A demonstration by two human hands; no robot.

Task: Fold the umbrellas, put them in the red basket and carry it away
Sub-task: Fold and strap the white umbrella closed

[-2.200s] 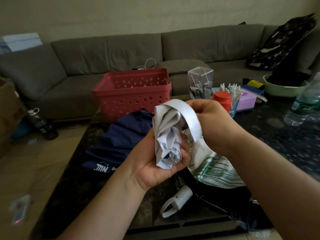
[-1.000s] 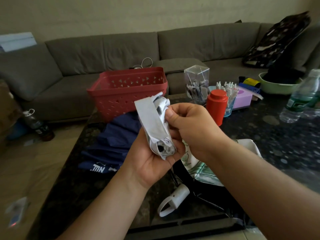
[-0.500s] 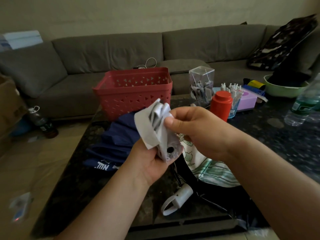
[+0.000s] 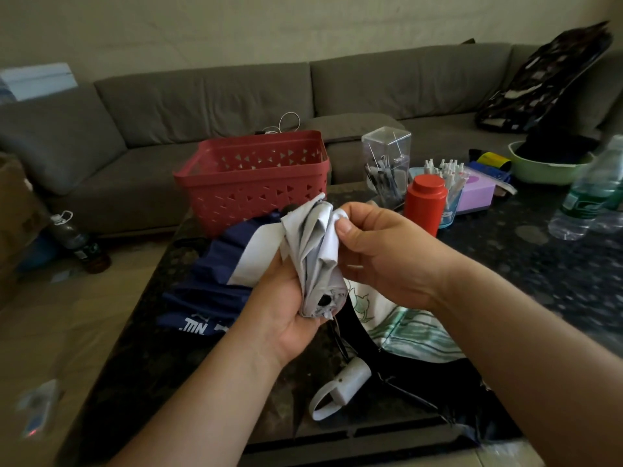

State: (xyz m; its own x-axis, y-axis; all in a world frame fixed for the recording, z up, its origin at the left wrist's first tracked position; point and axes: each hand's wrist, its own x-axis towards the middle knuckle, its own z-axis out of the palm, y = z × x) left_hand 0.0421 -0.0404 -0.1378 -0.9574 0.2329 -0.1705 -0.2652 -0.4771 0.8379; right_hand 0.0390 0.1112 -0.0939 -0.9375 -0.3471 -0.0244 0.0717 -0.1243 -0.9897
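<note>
Head view: my left hand (image 4: pixel 286 308) curls round the lower end of a bundled white umbrella (image 4: pixel 317 261), fingers wrapped behind the folds, palm cupping its tip. My right hand (image 4: pixel 384 254) pinches the upper folds, thumb pressed on top of the fabric and fingers curled behind it; a loose white strap (image 4: pixel 259 254) hangs off to the left of the bundle. I hold the umbrella in the air above a dark table (image 4: pixel 539 264). The red basket (image 4: pixel 253 183) stands at the table's far edge, just behind a navy umbrella (image 4: pixel 209 288) lying flat. A green-patterned umbrella (image 4: pixel 404 328) lies under my right wrist, its white handle (image 4: pixel 347 382) near the front edge.
</note>
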